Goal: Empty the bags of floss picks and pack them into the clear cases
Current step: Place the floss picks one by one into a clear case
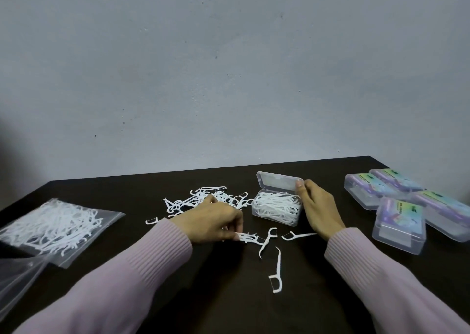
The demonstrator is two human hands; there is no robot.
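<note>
On the dark brown table (318, 295) we've got the left hand (213, 221) pinching a small bunch of white plastic floss picks (248, 237), while the right hand (318, 206) has its fingers curled on the raised lid of the open clear plastic case (277, 206), already heaped with picks. Honestly the case looks pretty full, so stuffing more in could spill picks or stop the lid closing. The loose pile of white picks (211, 198) sits just behind our left hand, and a sleeve could drag it. The full clear zip bag (50, 228) lies near the left edge, the closed labelled cases (399, 221) crowd the right; open room is near us.
</note>
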